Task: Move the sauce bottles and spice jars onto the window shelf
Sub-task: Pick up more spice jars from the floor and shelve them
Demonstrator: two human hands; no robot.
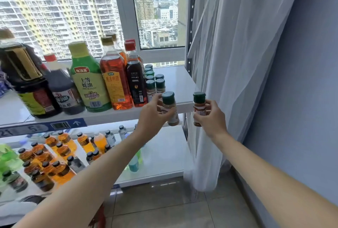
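My left hand (152, 113) grips a green-capped spice jar of pale powder (170, 107) just in front of the white window shelf (180, 85). My right hand (210, 116) holds a second green-capped spice jar with reddish powder (198, 107), off the shelf's right front corner. On the shelf stand several more green-capped jars (153, 81) in rows. Left of them are sauce bottles: a dark bottle with a red cap (134, 77), an amber bottle (114, 79), a green oyster sauce bottle (87, 79) and dark soy jugs (27, 79).
A lower shelf (164, 156) carries several small orange and dark drink bottles (60, 156). A white sheer curtain (228, 63) hangs right beside the shelf post (190, 26). A blue-grey wall (301, 81) is at the right, tiled floor (164, 207) below.
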